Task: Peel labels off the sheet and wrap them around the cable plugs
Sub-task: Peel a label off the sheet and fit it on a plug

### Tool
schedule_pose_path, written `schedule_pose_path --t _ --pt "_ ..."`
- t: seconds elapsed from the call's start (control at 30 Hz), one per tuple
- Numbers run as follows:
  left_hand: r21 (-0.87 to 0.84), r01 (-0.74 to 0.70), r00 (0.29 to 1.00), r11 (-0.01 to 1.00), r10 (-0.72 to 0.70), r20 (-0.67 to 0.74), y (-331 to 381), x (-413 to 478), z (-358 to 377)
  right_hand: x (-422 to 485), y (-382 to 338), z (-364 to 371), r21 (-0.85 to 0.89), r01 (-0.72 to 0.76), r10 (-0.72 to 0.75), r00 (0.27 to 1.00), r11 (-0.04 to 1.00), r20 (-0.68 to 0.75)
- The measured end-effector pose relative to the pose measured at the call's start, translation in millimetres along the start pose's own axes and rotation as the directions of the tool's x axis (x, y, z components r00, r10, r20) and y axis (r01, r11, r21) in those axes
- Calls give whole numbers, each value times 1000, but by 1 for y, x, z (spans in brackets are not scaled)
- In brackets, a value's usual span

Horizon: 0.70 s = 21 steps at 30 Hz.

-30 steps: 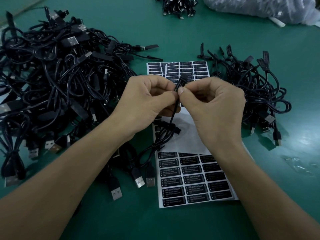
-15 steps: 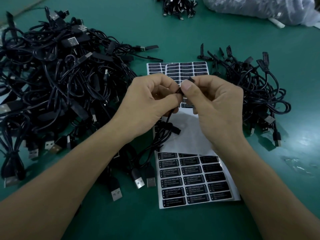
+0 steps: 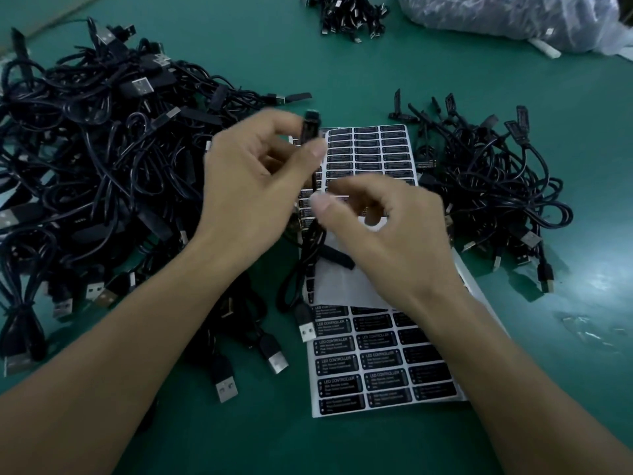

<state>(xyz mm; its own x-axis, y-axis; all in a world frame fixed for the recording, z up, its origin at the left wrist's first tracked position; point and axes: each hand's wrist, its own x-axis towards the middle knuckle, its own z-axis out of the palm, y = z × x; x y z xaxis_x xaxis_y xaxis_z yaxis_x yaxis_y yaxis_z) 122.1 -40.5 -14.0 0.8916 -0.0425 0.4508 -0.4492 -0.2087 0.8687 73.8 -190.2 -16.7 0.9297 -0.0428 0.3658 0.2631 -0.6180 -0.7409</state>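
My left hand (image 3: 253, 186) pinches a black cable plug (image 3: 310, 126) upright between thumb and fingers, above the label sheets. Its cable (image 3: 305, 255) hangs down to a USB plug (image 3: 306, 329) lying on the sheet's edge. My right hand (image 3: 387, 241) hovers just below and right of the plug, blurred, fingers loosely curled with a gap between thumb and forefinger and nothing visible in them. The near label sheet (image 3: 376, 371) carries rows of black labels under a bare white strip (image 3: 342, 289). A second label sheet (image 3: 370, 149) lies further back.
A large tangle of black USB cables (image 3: 102, 166) fills the left of the green table (image 3: 565, 337). A smaller cable heap (image 3: 486, 186) lies to the right of the sheets. At the far edge are a cable bundle (image 3: 349, 18) and a plastic bag (image 3: 513, 22).
Both hands held the plug together before. Now my right hand has let go and dropped down and right, while my left hand has lifted the plug up and away.
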Motion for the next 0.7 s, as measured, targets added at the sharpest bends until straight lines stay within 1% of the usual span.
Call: schedule_pose_path --t 0.07,0.13,0.23,0.37,0.4,0.47,0.5,0.57,0.63,0.7 --pt "-107 67 997 992 -71 -39 3 0 -1 -2 1 3 -84 41 -37 998 996 57" --pt "-242 121 990 963 -135 -40 5 -1 -2 -2 2 3 -84 41 -34 996 996 87" --pt "-377 179 976 909 -211 -46 9 -1 -3 0 1 1 21 7 -9 996 1000 85" --pt "-404 227 956 886 -282 -79 10 1 -5 3 1 -2 139 -81 72 995 987 66" --pt "-387 235 953 891 -290 -88 10 1 -5 5 2 -4 145 -96 90 995 985 46" --pt "-311 231 954 922 -277 -112 7 1 -5 9 5 -11 130 -109 116 992 986 -48" --pt "-243 213 961 946 -248 -125 6 1 -5 11 8 -17 120 -113 127 985 986 -114" --pt "-33 133 983 991 -136 -121 2 1 -5 16 15 -32 71 -121 136 958 990 -252" --pt "150 27 999 988 -22 -32 0 0 -6 20 22 -49 -8 -141 128 916 990 -381" --pt "275 -50 993 960 18 118 0 -3 -7 22 31 -64 -127 -199 118 875 972 -470"
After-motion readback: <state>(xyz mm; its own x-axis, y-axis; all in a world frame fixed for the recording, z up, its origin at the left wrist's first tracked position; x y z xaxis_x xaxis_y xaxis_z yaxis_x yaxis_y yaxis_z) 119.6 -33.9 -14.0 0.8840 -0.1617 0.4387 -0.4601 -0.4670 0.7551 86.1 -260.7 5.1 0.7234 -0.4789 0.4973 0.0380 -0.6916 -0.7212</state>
